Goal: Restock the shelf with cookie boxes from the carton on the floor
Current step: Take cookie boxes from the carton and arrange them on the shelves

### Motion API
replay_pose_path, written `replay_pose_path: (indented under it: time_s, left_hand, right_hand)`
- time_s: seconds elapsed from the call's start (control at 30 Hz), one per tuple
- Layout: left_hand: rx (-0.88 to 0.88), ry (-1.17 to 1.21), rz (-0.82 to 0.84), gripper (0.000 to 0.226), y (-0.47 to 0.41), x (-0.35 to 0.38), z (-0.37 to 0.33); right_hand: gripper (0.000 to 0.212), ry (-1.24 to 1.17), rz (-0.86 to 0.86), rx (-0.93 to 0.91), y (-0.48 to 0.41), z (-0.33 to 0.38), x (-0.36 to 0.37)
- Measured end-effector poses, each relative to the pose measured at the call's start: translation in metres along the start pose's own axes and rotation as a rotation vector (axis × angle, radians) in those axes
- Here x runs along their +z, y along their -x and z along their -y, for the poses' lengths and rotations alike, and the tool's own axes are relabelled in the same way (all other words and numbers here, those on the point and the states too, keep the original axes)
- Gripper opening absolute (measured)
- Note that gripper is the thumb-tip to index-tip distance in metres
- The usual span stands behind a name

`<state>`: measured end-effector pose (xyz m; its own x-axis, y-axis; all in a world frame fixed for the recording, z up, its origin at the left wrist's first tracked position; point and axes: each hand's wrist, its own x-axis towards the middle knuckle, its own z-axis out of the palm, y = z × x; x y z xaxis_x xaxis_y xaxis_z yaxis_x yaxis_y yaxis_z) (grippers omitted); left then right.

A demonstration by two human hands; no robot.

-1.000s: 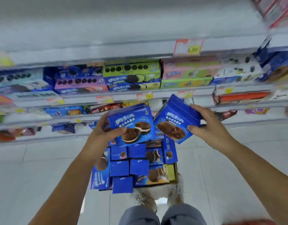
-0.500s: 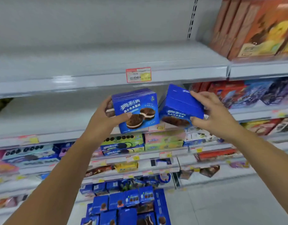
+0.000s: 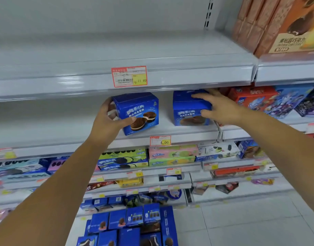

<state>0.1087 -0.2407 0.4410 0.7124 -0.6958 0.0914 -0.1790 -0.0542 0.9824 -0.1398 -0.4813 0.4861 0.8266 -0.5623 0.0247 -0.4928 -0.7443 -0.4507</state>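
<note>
though right cookie box (image 3: 185, 108) blurred in print, right hand (image 3: 221, 109) grip round it, left hand (image 3: 106, 123) grip round left cookie box (image 3: 141, 110)

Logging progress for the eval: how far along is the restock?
Done: no cookie box stands released on the shelf. In hand: the left hand grips the left box, tilted at the shelf front; the right hand holds the right box, seemingly set down. Left: release both, then the floor carton's boxes.

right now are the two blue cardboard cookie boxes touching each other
No, the left blue cardboard cookie box and the right blue cardboard cookie box stand apart, with bare white metal shelf visible between them.
</note>
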Motion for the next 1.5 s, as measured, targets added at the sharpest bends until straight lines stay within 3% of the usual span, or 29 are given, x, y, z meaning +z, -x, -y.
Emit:
replay_pose_path:
  time_s: [0.1,0.43,0.7,0.8,0.93,1.07,1.27,1.37,1.5]
  left_hand:
    - [0.008,-0.037,0.011,0.082,-0.012,0.005,0.004]
    - [0.008,-0.087,0.023,0.082,-0.031,0.033,0.014]
    - [-0.008,0.001,-0.017,0.068,-0.069,0.072,0.016]
    - [0.003,-0.012,0.035,0.068,-0.081,0.083,0.02]
    - [0.076,-0.149,0.09,0.068,-0.096,0.09,0.03]
    - [0.114,-0.366,0.068,0.076,-0.107,0.095,0.022]
    - [0.04,-0.225,0.228,0.056,-0.106,0.115,-0.001]
    - [-0.013,-0.214,0.266,0.078,-0.104,0.132,-0.01]
    - [0.005,-0.242,0.322,0.076,-0.099,0.151,-0.017]
  right_hand:
    - [0.059,0.105,0.066,0.005,0.0,-0.005,-0.003]
    - [0.054,0.262,-0.103,-0.052,0.014,-0.014,0.02]
    - [0.054,0.513,-0.528,-0.112,0.021,-0.02,0.059]
    - [0.064,0.482,-0.592,-0.094,0.027,-0.017,0.068]
    - [0.061,0.326,-0.694,-0.071,0.058,-0.004,0.102]
    - [0.055,0.284,-0.672,-0.014,0.083,-0.005,0.137]
    - [0.058,0.299,-0.663,0.015,0.088,-0.004,0.145]
    - [0.06,0.289,-0.661,0.042,0.088,-0.002,0.144]
    - [0.059,0.289,-0.641,0.059,0.087,-0.002,0.145]
